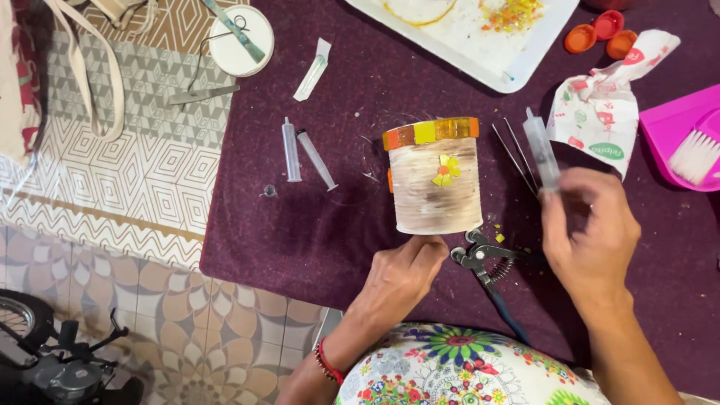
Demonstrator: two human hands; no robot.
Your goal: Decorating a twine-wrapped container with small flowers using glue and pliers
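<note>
A tin can (pixel 435 184) smeared with whitish-brown paste lies on its side on the purple cloth (pixel 300 225), with a band of orange and yellow tiles at its rim and a small yellow-orange tile flower on its side. My left hand (pixel 401 277) rests its fingertips against the can's near bottom edge. My right hand (pixel 592 229) holds a clear plastic syringe (pixel 541 154) upright to the right of the can; the hand is blurred. Tile nippers (pixel 487 266) with dark handles lie between my hands.
Two more syringes (pixel 304 154) lie left of the can, a wrapped one (pixel 313 71) farther back. A white tray (pixel 480 45) with tile bits, orange caps (pixel 600 34), a crumpled printed bag (pixel 600 105), a pink dustpan with brush (pixel 686 139) and a white lid (pixel 241 30) surround the cloth.
</note>
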